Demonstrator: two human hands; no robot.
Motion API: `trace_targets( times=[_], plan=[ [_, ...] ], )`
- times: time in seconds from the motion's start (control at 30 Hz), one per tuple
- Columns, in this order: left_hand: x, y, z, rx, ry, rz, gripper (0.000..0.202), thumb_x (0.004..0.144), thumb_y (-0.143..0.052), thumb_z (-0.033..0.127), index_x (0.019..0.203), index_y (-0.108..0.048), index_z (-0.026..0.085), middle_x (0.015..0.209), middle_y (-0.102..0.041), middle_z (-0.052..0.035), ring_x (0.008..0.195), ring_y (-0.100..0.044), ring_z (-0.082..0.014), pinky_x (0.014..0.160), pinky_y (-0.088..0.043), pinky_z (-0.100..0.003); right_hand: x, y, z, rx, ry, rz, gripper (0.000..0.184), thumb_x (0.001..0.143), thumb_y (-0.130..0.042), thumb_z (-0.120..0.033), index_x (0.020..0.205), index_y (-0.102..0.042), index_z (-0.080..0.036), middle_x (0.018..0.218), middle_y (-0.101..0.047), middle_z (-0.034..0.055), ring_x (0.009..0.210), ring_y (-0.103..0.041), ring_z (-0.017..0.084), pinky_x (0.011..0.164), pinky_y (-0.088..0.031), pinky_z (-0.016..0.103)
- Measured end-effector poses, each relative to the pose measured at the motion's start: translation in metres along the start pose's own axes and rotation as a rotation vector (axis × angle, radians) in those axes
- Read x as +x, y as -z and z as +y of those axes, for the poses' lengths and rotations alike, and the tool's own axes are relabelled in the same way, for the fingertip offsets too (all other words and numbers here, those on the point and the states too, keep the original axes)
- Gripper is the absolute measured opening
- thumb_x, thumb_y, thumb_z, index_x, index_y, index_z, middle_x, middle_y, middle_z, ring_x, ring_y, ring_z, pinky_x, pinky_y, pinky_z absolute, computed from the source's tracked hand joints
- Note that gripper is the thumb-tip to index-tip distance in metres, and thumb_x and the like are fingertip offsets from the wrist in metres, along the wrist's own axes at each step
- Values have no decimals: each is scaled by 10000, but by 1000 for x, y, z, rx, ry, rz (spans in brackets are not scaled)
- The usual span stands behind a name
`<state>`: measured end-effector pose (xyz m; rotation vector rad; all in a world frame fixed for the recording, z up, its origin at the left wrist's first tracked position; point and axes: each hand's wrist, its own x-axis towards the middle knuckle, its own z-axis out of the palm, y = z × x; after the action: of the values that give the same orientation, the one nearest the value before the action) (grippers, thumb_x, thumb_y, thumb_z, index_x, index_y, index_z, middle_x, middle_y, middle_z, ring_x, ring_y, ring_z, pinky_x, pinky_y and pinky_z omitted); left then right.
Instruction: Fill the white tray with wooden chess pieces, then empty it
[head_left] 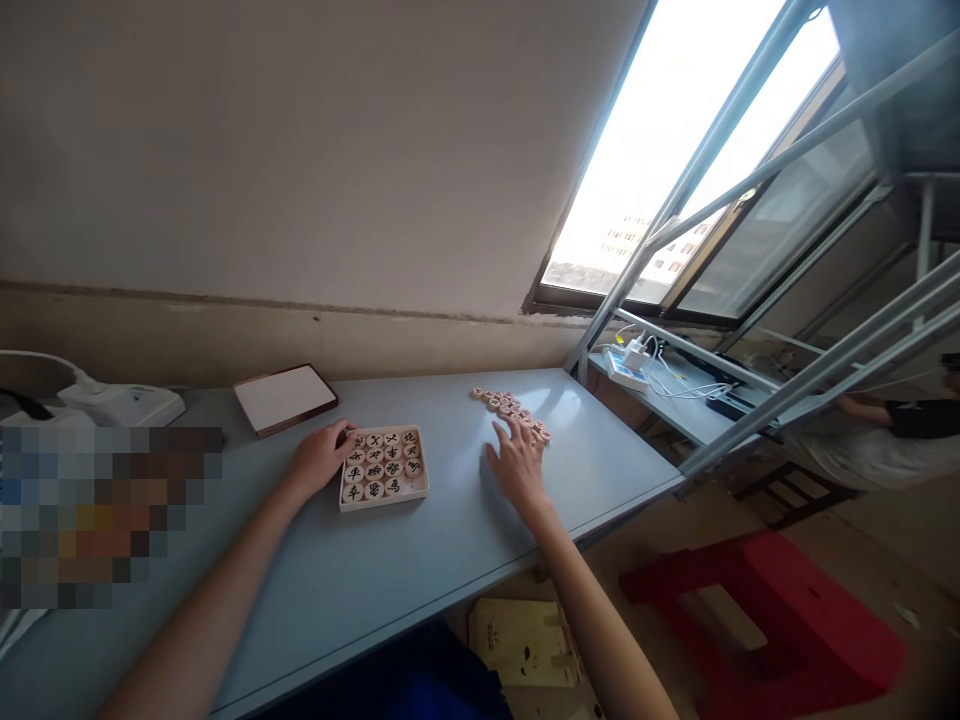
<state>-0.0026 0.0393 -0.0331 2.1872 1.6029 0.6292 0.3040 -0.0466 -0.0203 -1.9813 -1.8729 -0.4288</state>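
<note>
A shallow white box (384,504) lies on the grey table, filled with rows of round Chinese chess pieces (374,473) marked with dark characters. A gap shows at its lower right corner. My left hand (324,458) is closed at the box's upper left corner, its fingers curled against the edge. Further right, a loose heap of chess pieces (505,402) is scattered on the table. Over the near side of this heap, my right hand (519,466) is open with fingers apart. Part of the heap is hidden behind its fingers.
The box lid (286,397) lies by the wall. White power strips (124,404) stand at the far left beside a blurred-out patch. A metal bed frame (630,285) rises at the table's right end. Below are a red stool (810,610) and a seated person at right.
</note>
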Motion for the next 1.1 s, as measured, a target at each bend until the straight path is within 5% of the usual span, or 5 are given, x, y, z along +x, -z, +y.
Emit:
trace_targets(
  times=[0.17, 0.5, 0.67, 0.8, 1.1],
  plan=[
    [1, -2, -1, -5, 1, -5, 352, 832, -324, 416, 971, -573, 211, 887, -678, -52, 800, -603, -214, 637, -376, -270, 7, -16, 39, -50, -52, -43, 442, 899, -392, -329, 1321, -416, -198, 1417, -360, 113, 1327, -249, 288, 1038, -188, 514],
    [-1, 2, 2, -24, 23, -45, 361, 843, -291, 429, 967, -546, 205, 889, -672, -57, 802, -617, -214, 613, -378, -259, 67, -44, 23, -33, 15, -176, 461, 895, -418, -321, 1316, -414, -134, 1405, -372, 170, 1343, -235, 305, 1055, -47, 610],
    [-1, 1, 2, -38, 5, -22, 308, 838, -323, 400, 938, -553, 222, 866, -679, -40, 799, -619, -208, 622, -376, -257, 42, -27, 10, 36, 115, -116, 230, 875, -415, -149, 1034, -580, -176, 1062, -624, 97, 1093, -512, 248, 1065, -160, 526],
    [0, 0, 1, -24, 2, -9, 310, 847, -318, 393, 946, -557, 222, 849, -675, -39, 769, -611, -202, 616, -369, -263, 17, -3, -8, 252, 208, -174, 171, 895, -447, -210, 974, -597, -231, 971, -648, 24, 934, -570, 187, 979, -324, 402],
    [-1, 0, 1, -19, -9, -12, 317, 851, -309, 386, 962, -552, 214, 874, -670, -46, 786, -606, -205, 617, -361, -262, -15, 29, -68, 567, 345, -183, 188, 846, -565, -369, 1011, -575, -280, 1008, -665, -13, 963, -578, 166, 1024, -267, 401]
  ],
)
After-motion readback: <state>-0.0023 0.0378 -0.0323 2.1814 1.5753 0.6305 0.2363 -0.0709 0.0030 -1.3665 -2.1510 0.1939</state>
